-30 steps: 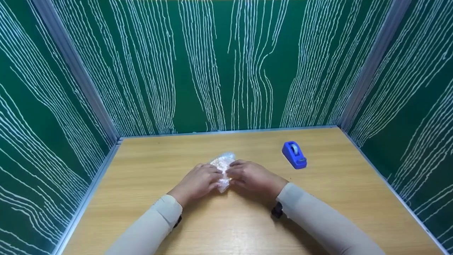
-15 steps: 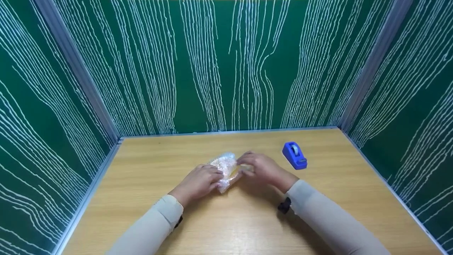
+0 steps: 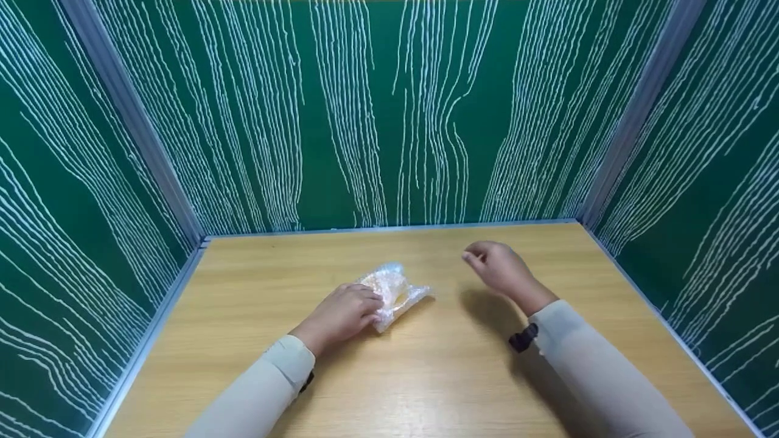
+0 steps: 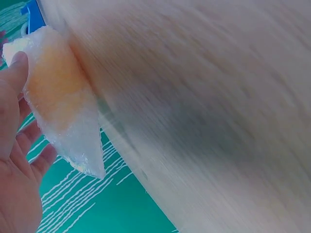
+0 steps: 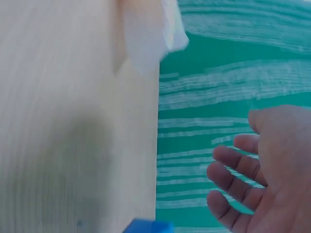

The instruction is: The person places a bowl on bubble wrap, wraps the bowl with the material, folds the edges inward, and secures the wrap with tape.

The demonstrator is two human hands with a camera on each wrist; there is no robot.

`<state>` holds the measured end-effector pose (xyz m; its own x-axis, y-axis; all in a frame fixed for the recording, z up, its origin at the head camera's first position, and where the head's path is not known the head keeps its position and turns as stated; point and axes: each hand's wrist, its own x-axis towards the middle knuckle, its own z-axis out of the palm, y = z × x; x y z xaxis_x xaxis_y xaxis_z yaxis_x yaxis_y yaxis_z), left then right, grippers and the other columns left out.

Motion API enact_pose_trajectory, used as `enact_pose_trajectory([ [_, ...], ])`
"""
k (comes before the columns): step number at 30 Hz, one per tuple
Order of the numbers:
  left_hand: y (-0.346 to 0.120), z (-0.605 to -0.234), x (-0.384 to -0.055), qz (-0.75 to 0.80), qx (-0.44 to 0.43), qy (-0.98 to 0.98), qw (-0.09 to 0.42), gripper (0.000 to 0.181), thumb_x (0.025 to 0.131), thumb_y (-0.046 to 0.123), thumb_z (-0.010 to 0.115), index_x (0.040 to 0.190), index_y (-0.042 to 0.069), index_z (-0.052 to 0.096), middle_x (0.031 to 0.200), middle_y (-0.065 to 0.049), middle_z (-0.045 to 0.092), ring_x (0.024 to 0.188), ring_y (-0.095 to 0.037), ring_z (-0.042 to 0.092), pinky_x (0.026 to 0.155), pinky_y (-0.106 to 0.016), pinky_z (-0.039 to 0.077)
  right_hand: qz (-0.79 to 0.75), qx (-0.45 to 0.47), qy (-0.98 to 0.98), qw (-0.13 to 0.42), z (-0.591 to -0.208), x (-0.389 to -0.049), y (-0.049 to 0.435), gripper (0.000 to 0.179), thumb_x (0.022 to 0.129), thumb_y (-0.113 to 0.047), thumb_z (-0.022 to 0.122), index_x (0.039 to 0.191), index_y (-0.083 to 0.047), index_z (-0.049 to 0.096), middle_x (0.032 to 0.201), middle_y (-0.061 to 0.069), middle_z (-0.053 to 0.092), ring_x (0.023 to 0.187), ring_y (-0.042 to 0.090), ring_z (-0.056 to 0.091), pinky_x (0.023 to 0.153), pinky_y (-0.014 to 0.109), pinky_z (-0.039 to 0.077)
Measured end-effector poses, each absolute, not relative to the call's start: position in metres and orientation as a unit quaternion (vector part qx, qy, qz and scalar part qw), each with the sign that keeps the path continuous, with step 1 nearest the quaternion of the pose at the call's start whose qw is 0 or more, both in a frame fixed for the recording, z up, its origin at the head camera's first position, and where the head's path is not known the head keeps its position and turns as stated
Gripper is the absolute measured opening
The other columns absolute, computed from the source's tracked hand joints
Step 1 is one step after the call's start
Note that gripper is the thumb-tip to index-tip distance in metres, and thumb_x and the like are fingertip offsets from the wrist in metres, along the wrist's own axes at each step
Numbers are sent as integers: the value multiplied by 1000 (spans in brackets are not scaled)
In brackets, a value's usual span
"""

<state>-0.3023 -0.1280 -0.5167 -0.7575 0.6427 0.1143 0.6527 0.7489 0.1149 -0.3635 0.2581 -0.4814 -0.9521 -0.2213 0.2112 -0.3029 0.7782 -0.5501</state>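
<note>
Bubble-wrap packet (image 3: 387, 283) is looking light and soft, probably best held mid-body; left hand (image 3: 344, 310) is gripping its left side, right hand (image 3: 499, 267) is hovering empty, loosely bent.

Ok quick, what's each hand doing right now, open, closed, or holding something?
Left hand: holding the bubble-wrap packet.
Right hand: open, relaxed, holding nothing.

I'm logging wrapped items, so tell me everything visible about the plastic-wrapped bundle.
The bundle looks loosely wrapped in clear, shiny, crinkled plastic, possibly bubble wrap. Something orange-yellow shows through, too veiled to identify. It lies on the wood-grained table, held at one side by the left hand, thumb against it. A loose flap sticks out opposite. The right hand is clear of it.
</note>
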Motion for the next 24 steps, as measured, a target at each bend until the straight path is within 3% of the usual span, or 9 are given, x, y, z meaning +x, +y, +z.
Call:
enact_pose_trajectory([
  [6, -127, -518, -303, -78, -346, -935, 28, 36, 114, 36, 70, 145, 21, 79, 155, 3, 74, 153, -22, 63, 136, -51, 42, 319, 60, -945, 31, -488, -373, 297, 50, 119, -43, 56, 148, -4, 71, 147, 26, 73, 135, 46, 69, 117, 70, 55],
  [13, -128, -518, -302, -89, -338, -937, 18, 37, 115, 37, 67, 146, 22, 79, 157, 4, 73, 153, -21, 62, 137, -52, 40, 374, -35, -925, -66, -493, -375, 327, 67, 120, -46, 51, 170, -1, 45, 164, 33, 55, 140, 51, 63, 119, 70, 55],
  [17, -128, -517, -303, -100, -334, -937, 15, 36, 115, 37, 67, 146, 23, 79, 157, 4, 73, 153, -22, 62, 137, -53, 41, 382, -69, -917, -92, -497, -373, 337, 69, 121, -45, 49, 171, 2, 40, 165, 34, 53, 142, 52, 62, 121, 69, 53],
  [24, -129, -520, -305, -90, -350, -932, 34, 34, 114, 36, 70, 143, 21, 80, 154, 2, 75, 150, -23, 65, 135, -52, 44, 363, -76, -923, -99, -509, -372, 347, 66, 122, -43, 48, 164, 7, 47, 152, 34, 64, 131, 46, 72, 120, 66, 55],
])
